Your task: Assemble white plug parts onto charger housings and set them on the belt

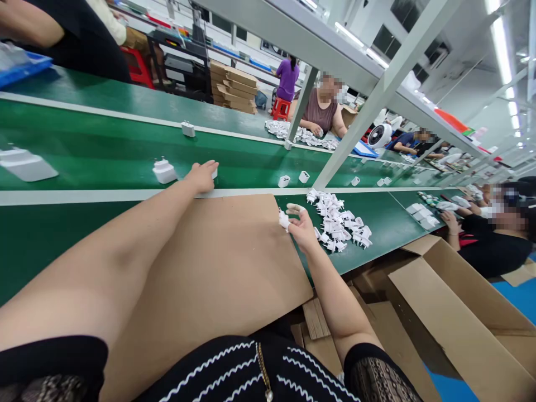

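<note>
My left hand [203,177] reaches over the near edge of the green conveyor belt, fingers around a small white charger housing [215,172]; most of the housing and my thumb are hidden. My right hand [302,228] pinches a white plug piece [284,220] above the right edge of a brown cardboard sheet [226,251]. White coverings show on its fingertips. Just right of that hand lies a heap of white plug pieces with pins [333,220]. A white plug charger [164,171] stands on the belt left of my left hand.
More white housings [304,177] sit along the belt, with a large one [27,164] at far left. A slanted metal post [360,125] rises beyond the heap. Open cardboard boxes [452,301] stand at lower right. Co-workers sit across the belt and to the right.
</note>
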Motion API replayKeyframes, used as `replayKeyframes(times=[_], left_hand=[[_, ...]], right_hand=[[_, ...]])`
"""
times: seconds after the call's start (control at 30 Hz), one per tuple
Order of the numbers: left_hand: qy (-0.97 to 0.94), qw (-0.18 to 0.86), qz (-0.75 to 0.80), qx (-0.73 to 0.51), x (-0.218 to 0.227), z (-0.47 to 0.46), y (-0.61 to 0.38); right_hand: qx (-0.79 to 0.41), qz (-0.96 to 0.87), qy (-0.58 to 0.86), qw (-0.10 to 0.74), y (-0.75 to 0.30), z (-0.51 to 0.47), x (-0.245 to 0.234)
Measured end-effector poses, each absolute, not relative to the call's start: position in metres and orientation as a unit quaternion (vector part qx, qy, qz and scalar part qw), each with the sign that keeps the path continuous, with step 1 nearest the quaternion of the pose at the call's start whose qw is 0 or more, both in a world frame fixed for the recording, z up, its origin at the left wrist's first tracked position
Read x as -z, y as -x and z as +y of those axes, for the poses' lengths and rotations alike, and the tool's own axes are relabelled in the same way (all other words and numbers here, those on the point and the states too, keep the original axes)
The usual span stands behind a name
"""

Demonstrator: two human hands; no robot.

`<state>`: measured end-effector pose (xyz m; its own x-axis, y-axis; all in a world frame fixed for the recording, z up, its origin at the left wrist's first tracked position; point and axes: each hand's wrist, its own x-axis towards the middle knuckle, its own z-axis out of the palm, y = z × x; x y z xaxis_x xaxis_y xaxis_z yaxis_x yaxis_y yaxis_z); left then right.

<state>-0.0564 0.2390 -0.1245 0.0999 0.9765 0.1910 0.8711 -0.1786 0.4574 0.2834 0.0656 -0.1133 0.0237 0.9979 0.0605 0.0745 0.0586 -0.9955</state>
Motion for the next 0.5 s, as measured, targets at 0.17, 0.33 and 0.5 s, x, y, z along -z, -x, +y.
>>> replayKeyframes(times=[0.17, 0.33, 0.5], left_hand=[[-0.711, 0.115, 0.663, -0.203, 0.103, 0.233, 0.063], [-0.743, 0.102, 0.62, -0.23, 0.091, 0.164, 0.031], [-0.772, 0.177, 0.575, -0.207, 0.109, 0.084, -0.008]], right_hand=[[-0.675, -0.423, 0.381, 0.47, -0.276, 0.054, 0.092], [-0.724, -0.387, 0.355, 0.448, -0.263, 0.063, 0.084], [-0.727, -0.421, 0.364, 0.401, -0.234, 0.081, 0.091]])
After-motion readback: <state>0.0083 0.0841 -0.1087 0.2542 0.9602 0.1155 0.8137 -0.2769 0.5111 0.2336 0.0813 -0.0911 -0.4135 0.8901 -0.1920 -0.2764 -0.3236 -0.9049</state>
